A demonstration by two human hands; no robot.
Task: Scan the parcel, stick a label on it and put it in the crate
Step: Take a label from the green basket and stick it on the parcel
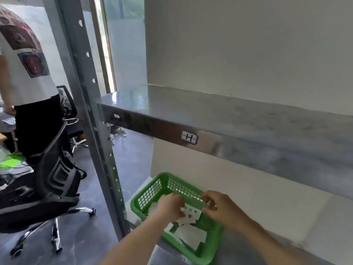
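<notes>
A green plastic crate (150, 190) with mesh walls sits on the lower metal shelf. Inside it lie several white label sheets (192, 237). Both of my hands are over the crate. My left hand (170, 206) pinches the left end of a white label strip (193, 212) printed with black square codes. My right hand (219, 205) has its fingers closed at the strip's right end, beside the crate's far wall. No parcel or scanner is in sight.
A steel shelf (229, 121) tagged "H" (189, 137) hangs right above the crate. The rack's perforated upright (91, 111) stands to the left. Beyond it are a black office chair (49, 184) and a person in a white printed shirt (24, 64).
</notes>
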